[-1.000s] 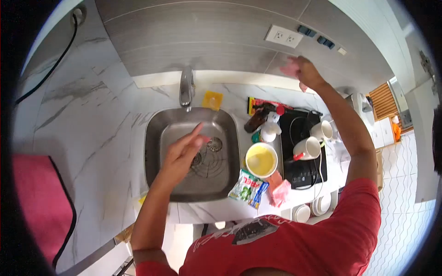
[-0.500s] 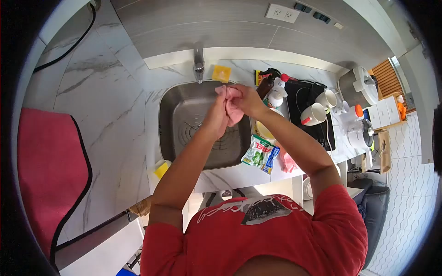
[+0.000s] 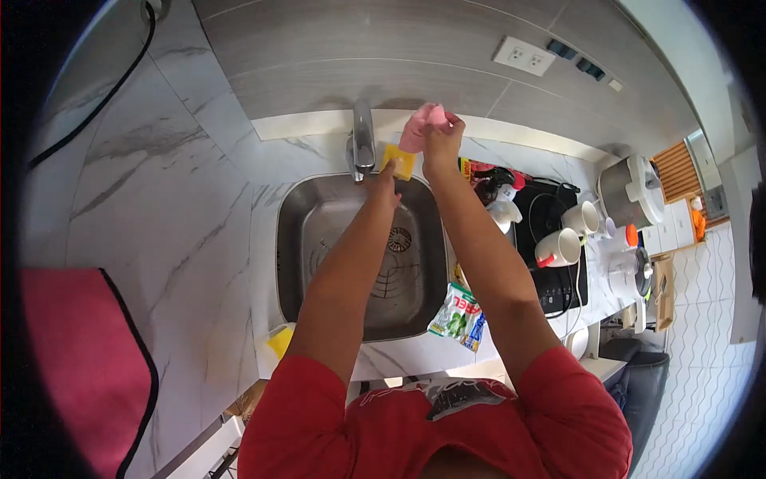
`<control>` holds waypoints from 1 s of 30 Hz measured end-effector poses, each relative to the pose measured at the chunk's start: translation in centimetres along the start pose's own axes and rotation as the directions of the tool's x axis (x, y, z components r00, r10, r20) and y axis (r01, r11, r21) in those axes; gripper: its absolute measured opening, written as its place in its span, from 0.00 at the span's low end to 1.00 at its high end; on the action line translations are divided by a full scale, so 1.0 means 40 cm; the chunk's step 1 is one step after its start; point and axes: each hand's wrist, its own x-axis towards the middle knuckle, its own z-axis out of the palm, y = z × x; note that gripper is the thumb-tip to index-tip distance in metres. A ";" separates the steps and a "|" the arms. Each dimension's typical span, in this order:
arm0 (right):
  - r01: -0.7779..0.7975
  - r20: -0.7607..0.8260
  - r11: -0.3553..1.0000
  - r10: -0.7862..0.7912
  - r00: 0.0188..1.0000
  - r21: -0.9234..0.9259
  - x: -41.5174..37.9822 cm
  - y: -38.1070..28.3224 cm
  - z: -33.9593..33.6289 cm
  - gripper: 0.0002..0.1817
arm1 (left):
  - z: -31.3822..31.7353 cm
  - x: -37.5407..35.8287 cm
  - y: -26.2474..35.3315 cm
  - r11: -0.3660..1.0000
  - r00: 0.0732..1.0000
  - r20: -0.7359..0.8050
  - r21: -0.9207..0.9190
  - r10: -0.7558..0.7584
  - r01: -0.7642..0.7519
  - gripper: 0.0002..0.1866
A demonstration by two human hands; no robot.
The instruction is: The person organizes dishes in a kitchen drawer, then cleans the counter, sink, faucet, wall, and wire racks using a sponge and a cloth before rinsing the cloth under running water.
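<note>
My right hand (image 3: 444,145) is closed around a bunched pink cloth (image 3: 423,126), raised over the counter behind the sink, to the right of the faucet. My left hand (image 3: 384,185) reaches to the sink's back rim beside the faucet (image 3: 363,137), its thumb apart from the other fingers and nothing visible in its grasp. A flat yellow square (image 3: 400,163) lies on the counter behind the sink, and the left thumb overlaps it in this view. Below my forearms the steel sink (image 3: 415,307) shows its drain and a bare basin floor.
A green-and-white packet (image 3: 459,315) lies at the sink's right front edge. White mugs (image 3: 558,247) stand on the black cooktop, with spray bottles (image 3: 503,211) nearby. A yellow item (image 3: 279,341) sits at the front left corner. A pink mat (image 3: 84,359) covers the left counter.
My hands have separated. The right hand lifted the pink cloth up and back from over the sink, while the left let go of it and moved toward the faucet. The view has shifted.
</note>
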 end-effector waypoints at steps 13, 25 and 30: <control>-0.038 0.189 0.995 0.019 0.982 0.094 -0.063 -0.036 -0.058 0.20 | -0.139 -0.055 -0.051 0.995 0.961 0.277 0.084 0.020 -0.045 0.34; -0.196 0.803 0.978 0.168 0.572 -0.065 -0.437 0.030 0.007 0.21 | -0.458 -0.577 -0.001 -0.196 0.846 0.528 0.839 0.071 -0.507 0.37; -0.068 0.893 0.998 0.039 0.448 -0.010 -0.506 0.040 0.049 0.20 | -0.698 -0.745 -0.009 -0.255 0.739 0.204 0.966 0.642 -0.045 0.55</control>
